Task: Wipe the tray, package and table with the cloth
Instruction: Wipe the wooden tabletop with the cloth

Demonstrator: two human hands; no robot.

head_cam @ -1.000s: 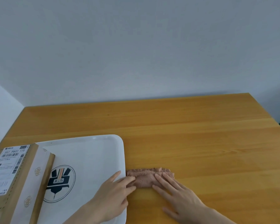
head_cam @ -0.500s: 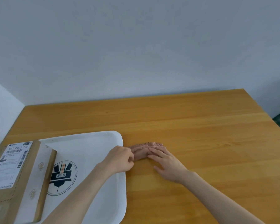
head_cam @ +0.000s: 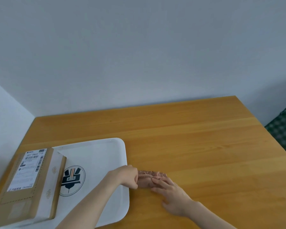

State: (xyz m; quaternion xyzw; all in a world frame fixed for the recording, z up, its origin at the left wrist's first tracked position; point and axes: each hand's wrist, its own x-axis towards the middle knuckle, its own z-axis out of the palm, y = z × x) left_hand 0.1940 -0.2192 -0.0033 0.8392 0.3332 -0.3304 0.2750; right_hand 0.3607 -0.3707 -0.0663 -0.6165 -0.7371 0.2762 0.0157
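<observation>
Head view shows your left hand (head_cam: 129,176) curled into a loose fist at the left end of the cloth (head_cam: 145,178), thumb and fingers apparently pinching that end; your right hand (head_cam: 170,190) lies flat with straight fingers, pressing the cloth's right part down onto the table (head_cam: 188,138). The cloth is a pinkish-brown strip, bunched narrow, lying on the wood just beside the right edge of the white tray (head_cam: 106,146) (whether it touches the rim you cannot tell, since your fist covers that end). The package (head_cam: 28,182), a brown box with a shipping label on top, rests on the tray's left part, well apart from both hands. Judging by this, you are at the preparing step: gathering or folding the cloth into a pad, with no wiping stroke under way on the tray or the package. The next move calls for one hand to take a firm hold of the whole pad, so no loose end trails, and carry it to the first surface; the other hand should steady the tray, which looks light and may slide; the box covers part of the tray, so expect to shift it to reach underneath.
</observation>
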